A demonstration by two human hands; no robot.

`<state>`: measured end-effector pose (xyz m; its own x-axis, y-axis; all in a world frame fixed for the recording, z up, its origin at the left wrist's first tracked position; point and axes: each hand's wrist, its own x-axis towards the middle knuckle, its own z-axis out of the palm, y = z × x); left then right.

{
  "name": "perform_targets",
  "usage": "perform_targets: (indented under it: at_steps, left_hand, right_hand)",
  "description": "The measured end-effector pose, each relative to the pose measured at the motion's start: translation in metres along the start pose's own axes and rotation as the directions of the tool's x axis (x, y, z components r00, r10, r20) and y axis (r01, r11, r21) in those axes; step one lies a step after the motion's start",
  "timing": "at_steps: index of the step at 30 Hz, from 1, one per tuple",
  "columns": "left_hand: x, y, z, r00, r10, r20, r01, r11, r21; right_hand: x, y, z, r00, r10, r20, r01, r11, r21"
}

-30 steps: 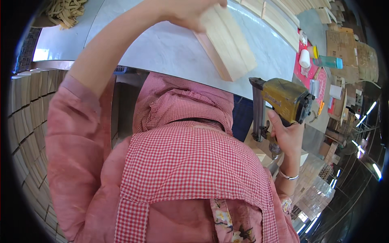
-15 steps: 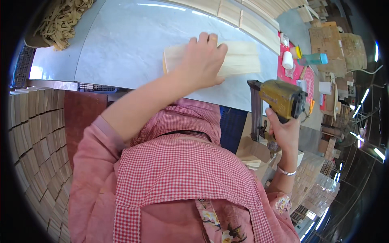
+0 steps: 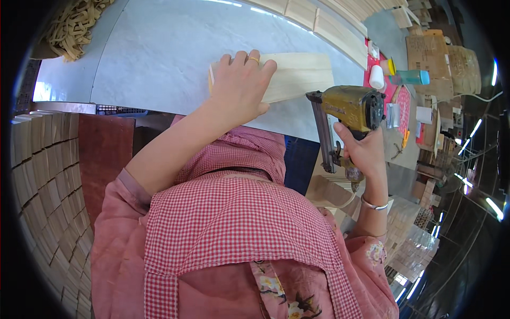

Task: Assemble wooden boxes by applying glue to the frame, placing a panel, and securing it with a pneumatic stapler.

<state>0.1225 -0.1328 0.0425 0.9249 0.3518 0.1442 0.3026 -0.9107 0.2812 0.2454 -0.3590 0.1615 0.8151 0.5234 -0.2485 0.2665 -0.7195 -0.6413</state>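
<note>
A long, flat wooden board (image 3: 298,72) of pale colour lies on the light marbled tabletop. Over its left part is my left hand (image 3: 241,85), fingers curled across the far side and thumb at the near side, gripping it. Part of the board is hidden under that hand. To the right, my right hand (image 3: 364,149) is wrapped around the handle of a gold and black nail gun (image 3: 348,109). The gun's nose is close to the board's near right corner, and its long magazine points down towards me. Whether nose and board touch, I cannot tell.
Wooden pieces (image 3: 303,16) line the far side of the table (image 3: 154,58). A heap of tan strips (image 3: 74,29) sits at the far left. On the right are a white bottle (image 3: 376,77) and a teal bottle (image 3: 411,77). Stacked wooden blocks (image 3: 45,159) rise at the left.
My left hand has slid left along the board, which has shifted slightly left. The nail gun in my right hand has come left and a little farther up, closer to the board.
</note>
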Motion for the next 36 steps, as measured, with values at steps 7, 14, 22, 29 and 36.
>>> perform_targets:
  at_steps: [7,14,22,29,36]
  left_hand:
    - [-0.003,0.000,0.003,0.998,0.013,-0.058,-0.012,1.000,0.018]
    - [-0.017,-0.015,0.007,0.988,0.017,-0.154,-0.027,0.998,-0.059]
    - [-0.079,-0.072,0.021,0.974,-0.101,-0.205,0.002,0.901,-0.434]
    - [-0.080,-0.076,0.039,0.969,-0.087,-0.230,-0.034,0.879,-0.476]
    - [-0.081,-0.074,0.041,0.968,-0.103,-0.229,-0.022,0.874,-0.485]
  right_hand:
    - [0.003,-0.009,-0.001,0.999,0.011,0.036,-0.008,0.996,-0.085]
    - [-0.005,-0.018,0.009,0.999,-0.034,0.000,0.034,0.991,-0.126]
    - [-0.044,-0.040,0.043,0.996,-0.082,0.041,0.079,0.994,0.073]
    - [-0.048,-0.058,0.073,0.971,-0.109,0.213,0.102,0.994,0.045]
    - [-0.054,-0.067,0.082,0.978,-0.068,0.199,0.063,0.997,0.032]
